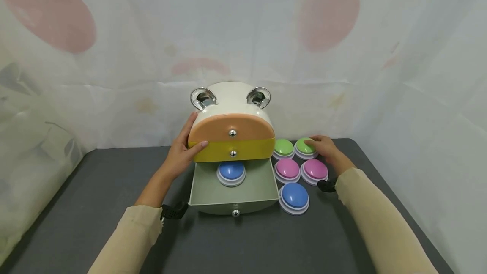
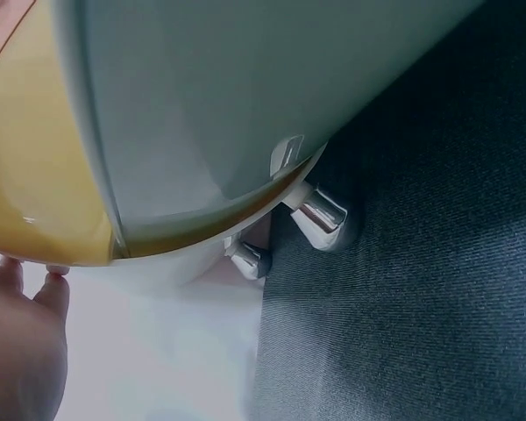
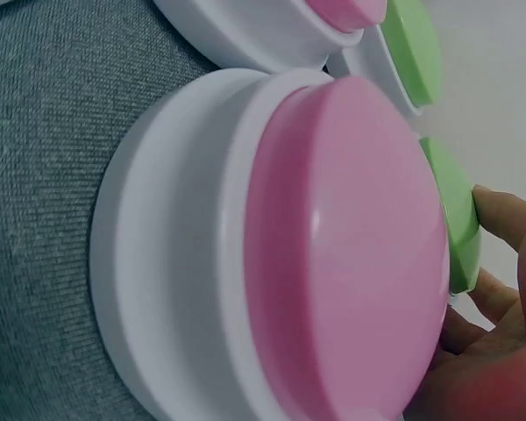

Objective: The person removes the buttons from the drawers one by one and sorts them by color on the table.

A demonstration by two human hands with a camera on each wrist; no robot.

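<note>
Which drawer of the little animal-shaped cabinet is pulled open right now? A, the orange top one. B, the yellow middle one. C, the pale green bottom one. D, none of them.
C: the pale green bottom drawer is slid out toward the camera with a blue button lying in it, while the orange drawer and yellow drawer above sit flush and closed.

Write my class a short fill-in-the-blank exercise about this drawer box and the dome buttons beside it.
1. The button lying inside the open bottom drawer is ____.
2. The right hand rests on a ____ button.
3. The left hand holds the side of the box, its thumb on the ____ drawer front.
4. On the table beside the box lie ____ buttons.

Missing words: blue; green; yellow; five
</note>
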